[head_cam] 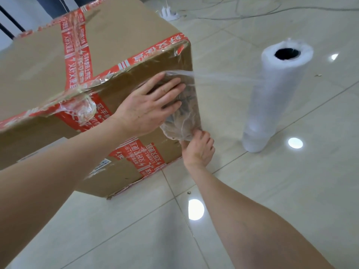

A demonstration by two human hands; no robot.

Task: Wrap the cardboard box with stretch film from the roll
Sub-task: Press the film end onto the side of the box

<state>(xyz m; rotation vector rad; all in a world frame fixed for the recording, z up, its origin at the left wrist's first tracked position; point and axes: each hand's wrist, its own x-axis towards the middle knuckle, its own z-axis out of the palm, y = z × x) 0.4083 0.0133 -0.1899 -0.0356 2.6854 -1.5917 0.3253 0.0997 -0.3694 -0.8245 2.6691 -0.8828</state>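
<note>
The flat left hand presses clear stretch film onto the big brown cardboard box so it sticks. The right hand pinches its bottom end. The tall white roll stands beside the box.

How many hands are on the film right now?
2. The left hand presses the film flat on the box side; the right hand pinches its bunched lower edge.

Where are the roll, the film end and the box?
roll (277,94), head view, side wall.
film (182,124), head view, bunched end against the box corner.
box (38,61), head view, bare top face.
</note>
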